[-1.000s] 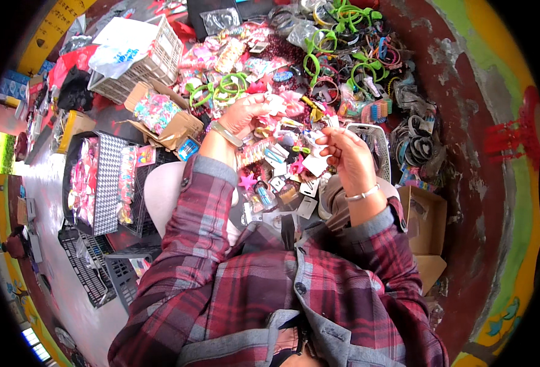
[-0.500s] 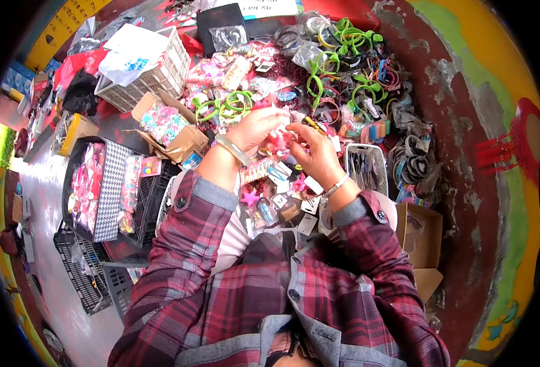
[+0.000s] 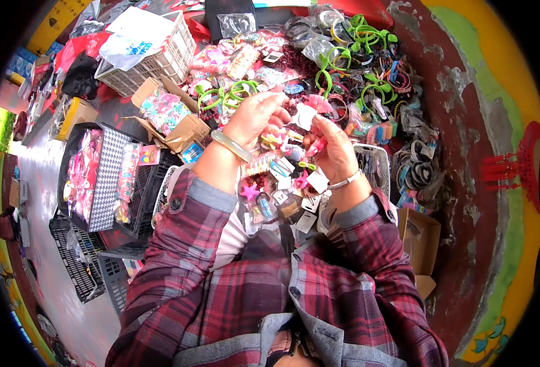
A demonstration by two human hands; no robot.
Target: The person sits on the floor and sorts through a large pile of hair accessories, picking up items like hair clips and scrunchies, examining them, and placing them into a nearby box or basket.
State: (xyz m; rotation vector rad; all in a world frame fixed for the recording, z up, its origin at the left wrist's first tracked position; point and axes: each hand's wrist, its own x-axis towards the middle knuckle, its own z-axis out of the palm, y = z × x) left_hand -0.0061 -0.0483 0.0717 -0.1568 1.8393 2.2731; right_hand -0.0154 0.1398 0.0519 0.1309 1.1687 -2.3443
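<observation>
My right hand (image 3: 336, 150) is closed on a pink hair accessory (image 3: 316, 145), partly hidden by the fingers. A white rounded piece (image 3: 305, 116) stands up at its thumb and fingertips; I cannot tell if the two are joined. My left hand (image 3: 256, 119) hovers to the left of it, palm turned inward, fingers loosely bent and apart, with nothing visible in it. Below both hands lie small hair pieces, among them a pink star (image 3: 249, 191), white cards (image 3: 307, 222) and a lime-green clip (image 3: 307, 166).
Green headbands (image 3: 367, 37) heap up at the far right. A brown carton (image 3: 187, 131) of packets and a pale crate (image 3: 175, 52) stand at the left, beside a houndstooth box (image 3: 108, 183). A white basket (image 3: 385, 160) and an open cardboard box (image 3: 418, 238) are at the right.
My hands were together around the pink piece and have drawn apart. It is now in my right hand, with the white rounded piece showing. My left hand has come away.
</observation>
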